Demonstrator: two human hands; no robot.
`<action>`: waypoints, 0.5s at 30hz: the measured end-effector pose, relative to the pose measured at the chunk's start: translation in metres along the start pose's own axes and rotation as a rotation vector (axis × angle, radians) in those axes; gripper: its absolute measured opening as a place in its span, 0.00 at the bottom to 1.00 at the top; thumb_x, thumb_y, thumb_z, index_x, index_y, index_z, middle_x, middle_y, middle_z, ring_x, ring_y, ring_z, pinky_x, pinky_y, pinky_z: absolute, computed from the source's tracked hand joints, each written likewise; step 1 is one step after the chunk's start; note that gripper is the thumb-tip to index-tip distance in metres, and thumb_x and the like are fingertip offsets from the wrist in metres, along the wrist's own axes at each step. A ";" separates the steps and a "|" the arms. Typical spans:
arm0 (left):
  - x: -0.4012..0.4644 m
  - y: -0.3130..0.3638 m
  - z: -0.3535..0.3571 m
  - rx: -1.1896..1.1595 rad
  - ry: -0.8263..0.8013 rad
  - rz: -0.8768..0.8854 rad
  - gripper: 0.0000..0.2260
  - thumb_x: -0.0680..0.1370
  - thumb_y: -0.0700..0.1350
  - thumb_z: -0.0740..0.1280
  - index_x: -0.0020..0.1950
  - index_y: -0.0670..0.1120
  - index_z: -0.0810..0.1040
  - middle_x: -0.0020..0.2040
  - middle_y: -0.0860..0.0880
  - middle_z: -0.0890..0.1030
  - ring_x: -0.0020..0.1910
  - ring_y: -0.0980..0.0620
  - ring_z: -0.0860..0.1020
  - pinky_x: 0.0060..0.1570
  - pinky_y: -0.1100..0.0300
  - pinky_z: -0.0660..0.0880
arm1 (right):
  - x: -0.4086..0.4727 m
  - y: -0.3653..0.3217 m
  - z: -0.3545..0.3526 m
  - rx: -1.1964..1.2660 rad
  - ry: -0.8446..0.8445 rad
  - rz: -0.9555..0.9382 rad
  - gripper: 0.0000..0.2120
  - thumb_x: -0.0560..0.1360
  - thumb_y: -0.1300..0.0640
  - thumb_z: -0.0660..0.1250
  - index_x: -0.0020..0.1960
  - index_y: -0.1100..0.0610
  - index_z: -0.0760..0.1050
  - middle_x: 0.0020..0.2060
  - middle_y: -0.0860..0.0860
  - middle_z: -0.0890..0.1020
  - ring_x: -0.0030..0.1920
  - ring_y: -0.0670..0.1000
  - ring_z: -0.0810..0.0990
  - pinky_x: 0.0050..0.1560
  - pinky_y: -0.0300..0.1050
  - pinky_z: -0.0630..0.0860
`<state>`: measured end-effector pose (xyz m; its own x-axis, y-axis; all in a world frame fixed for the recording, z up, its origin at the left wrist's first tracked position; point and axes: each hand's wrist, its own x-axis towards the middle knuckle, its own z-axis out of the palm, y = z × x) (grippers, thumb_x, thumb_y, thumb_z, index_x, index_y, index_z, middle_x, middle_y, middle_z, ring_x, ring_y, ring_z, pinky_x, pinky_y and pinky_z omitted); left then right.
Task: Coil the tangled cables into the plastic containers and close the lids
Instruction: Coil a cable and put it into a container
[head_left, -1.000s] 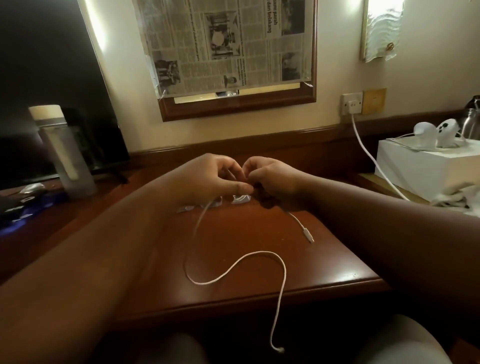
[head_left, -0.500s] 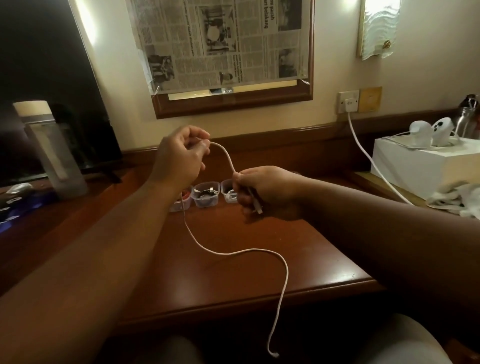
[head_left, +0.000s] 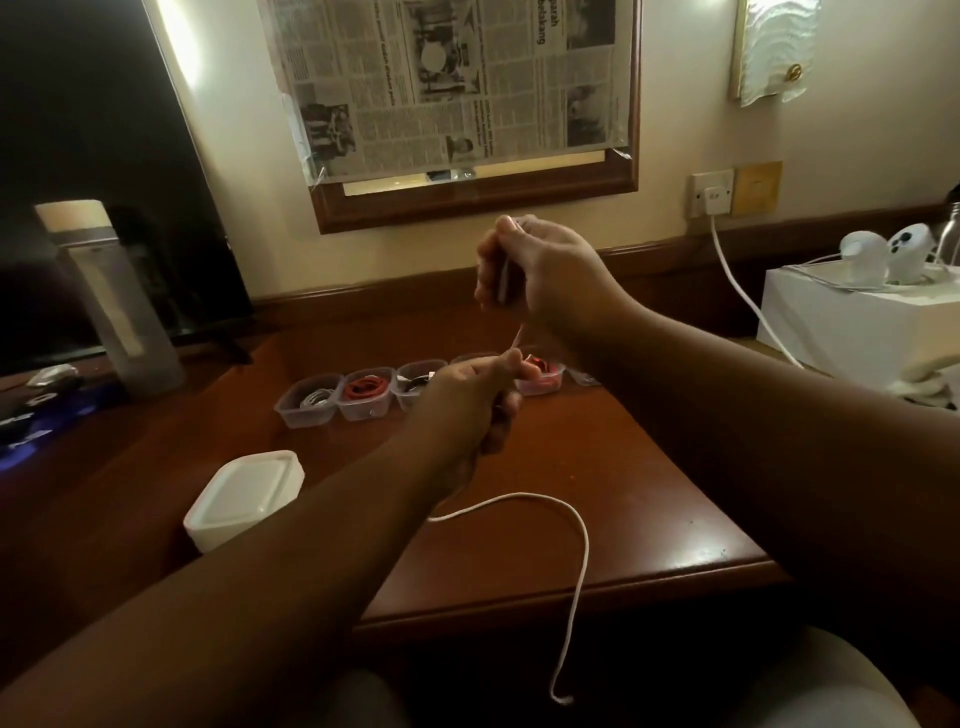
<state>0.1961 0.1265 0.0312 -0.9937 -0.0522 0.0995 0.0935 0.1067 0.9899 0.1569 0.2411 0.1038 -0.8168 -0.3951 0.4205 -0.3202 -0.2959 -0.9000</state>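
Note:
My right hand (head_left: 540, 270) is raised above the desk, pinching one end of a thin white cable (head_left: 576, 525). Lower down, my left hand (head_left: 478, 400) grips the same cable; a short taut stretch runs between the two hands. The rest loops over the wooden desk (head_left: 649, 493) and hangs past its front edge. Behind my left hand stands a row of small clear plastic containers (head_left: 306, 405) without lids; one holds a coiled red cable (head_left: 366, 388), others hold pale or dark cables. A stack of white lids (head_left: 244, 496) lies at the front left.
A tall clear bottle (head_left: 111, 301) stands at the left beside a dark screen. A white box (head_left: 857, 322) with white devices on top sits at the right. A white charger cord (head_left: 737, 291) hangs from a wall socket. A newspaper-covered mirror hangs above.
My right hand has risen with the cable end while my left hand dropped low toward the containers, so the hands have swapped heights. The view has tilted down, showing the lids.

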 end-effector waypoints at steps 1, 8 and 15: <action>-0.004 0.004 0.002 -0.005 -0.029 -0.007 0.13 0.84 0.49 0.59 0.52 0.45 0.80 0.29 0.50 0.71 0.25 0.56 0.64 0.27 0.62 0.61 | 0.002 0.003 -0.008 -0.316 0.016 -0.180 0.11 0.84 0.57 0.55 0.46 0.57 0.73 0.38 0.52 0.77 0.38 0.51 0.78 0.41 0.42 0.77; 0.000 0.045 -0.020 0.559 0.091 0.366 0.07 0.83 0.49 0.63 0.52 0.51 0.81 0.27 0.60 0.76 0.23 0.63 0.71 0.26 0.70 0.66 | 0.007 -0.002 -0.040 -1.481 -0.036 -0.400 0.11 0.83 0.52 0.58 0.41 0.51 0.69 0.36 0.44 0.72 0.34 0.43 0.71 0.37 0.43 0.70; 0.010 0.030 -0.017 0.036 0.037 0.290 0.06 0.74 0.49 0.71 0.43 0.47 0.82 0.30 0.52 0.76 0.24 0.57 0.70 0.23 0.65 0.65 | -0.007 -0.013 -0.049 -0.273 -0.487 0.516 0.27 0.83 0.42 0.49 0.29 0.52 0.64 0.22 0.47 0.62 0.22 0.47 0.55 0.24 0.40 0.52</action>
<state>0.1901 0.1125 0.0640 -0.9230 -0.0504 0.3816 0.3700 0.1573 0.9156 0.1437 0.2901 0.1067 -0.6112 -0.7830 -0.1152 -0.1145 0.2315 -0.9661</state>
